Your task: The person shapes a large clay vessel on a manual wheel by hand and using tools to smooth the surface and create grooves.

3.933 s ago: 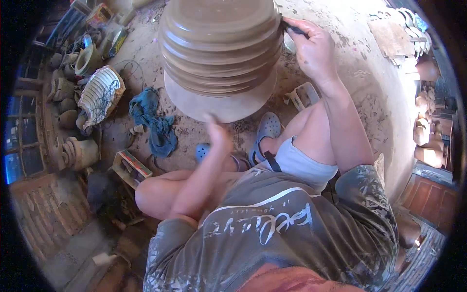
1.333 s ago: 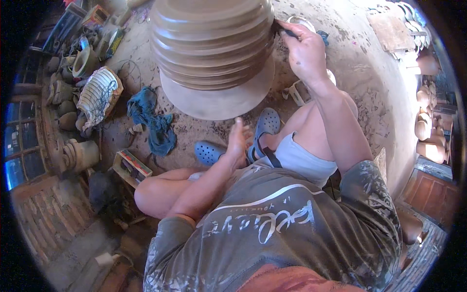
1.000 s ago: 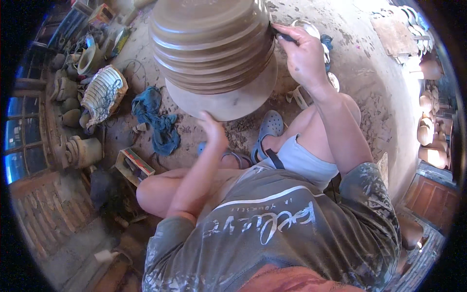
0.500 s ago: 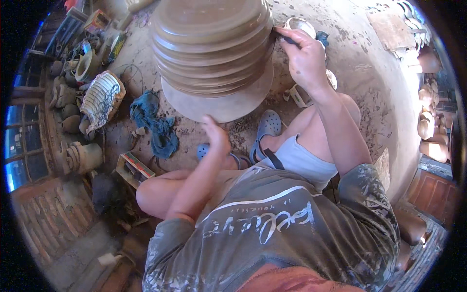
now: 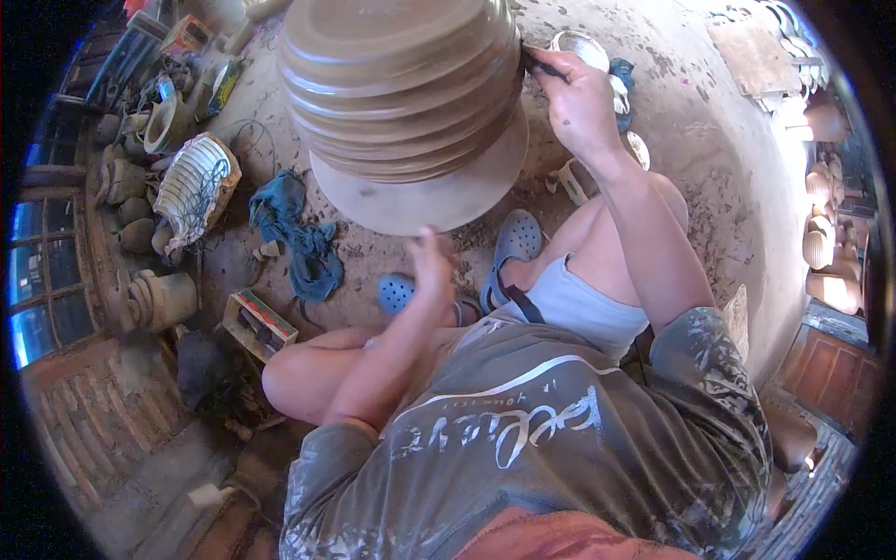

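Note:
A large ribbed brown clay pot (image 5: pixel 397 103) sits on a round pale wheel head (image 5: pixel 392 207) at the top of the head view. My right hand (image 5: pixel 583 107) is closed on a small dark tool (image 5: pixel 543 63), held against the pot's right side. My left hand (image 5: pixel 431 257), blurred by motion, is just at the near edge of the wheel head, with fingers stretched out and nothing visible in them; whether it touches the disc I cannot tell.
A teal cloth (image 5: pixel 308 261), an open box (image 5: pixel 261 319) and a ridged pale mold (image 5: pixel 196 187) lie at left, among several pots (image 5: pixel 163 299). Behind my right hand is a white bucket (image 5: pixel 577 47). More pots (image 5: pixel 821 243) line the right. My sandaled feet (image 5: pixel 513 247) are below the wheel.
My left hand repeatedly moves to and from the wheel head's near edge; since half a second ago it has shifted slightly right. My right hand stays at the pot's side with the tool.

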### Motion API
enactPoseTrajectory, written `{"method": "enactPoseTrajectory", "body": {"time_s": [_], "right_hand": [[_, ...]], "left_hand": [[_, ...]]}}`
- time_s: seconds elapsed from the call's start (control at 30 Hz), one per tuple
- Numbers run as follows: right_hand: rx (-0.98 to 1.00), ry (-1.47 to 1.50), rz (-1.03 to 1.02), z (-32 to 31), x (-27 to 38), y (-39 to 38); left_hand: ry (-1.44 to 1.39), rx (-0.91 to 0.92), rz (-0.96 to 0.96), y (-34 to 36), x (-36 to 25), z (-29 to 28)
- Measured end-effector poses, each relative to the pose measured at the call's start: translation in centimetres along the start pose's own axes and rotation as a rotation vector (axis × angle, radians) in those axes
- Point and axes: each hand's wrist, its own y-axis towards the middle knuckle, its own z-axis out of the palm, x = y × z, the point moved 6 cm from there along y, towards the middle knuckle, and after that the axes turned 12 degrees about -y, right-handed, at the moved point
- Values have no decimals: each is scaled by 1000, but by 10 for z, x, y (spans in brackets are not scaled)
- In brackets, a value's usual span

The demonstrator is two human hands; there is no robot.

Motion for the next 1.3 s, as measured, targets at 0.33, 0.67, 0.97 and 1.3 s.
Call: {"method": "enactPoseTrajectory", "body": {"time_s": [0.33,0.67,0.97,1.3], "right_hand": [[2,24,4,2,0,0],[35,4,46,-4,-7,0],[16,-52,19,-3,-9,3],[-15,35,-15,3,2,-4]], "left_hand": [[-314,-19,271,78,-103,-34],[-355,-63,61,19,-103,5],[144,284,-346,-13,46,16],[-222,-290,304,29,-53,-8]]}}
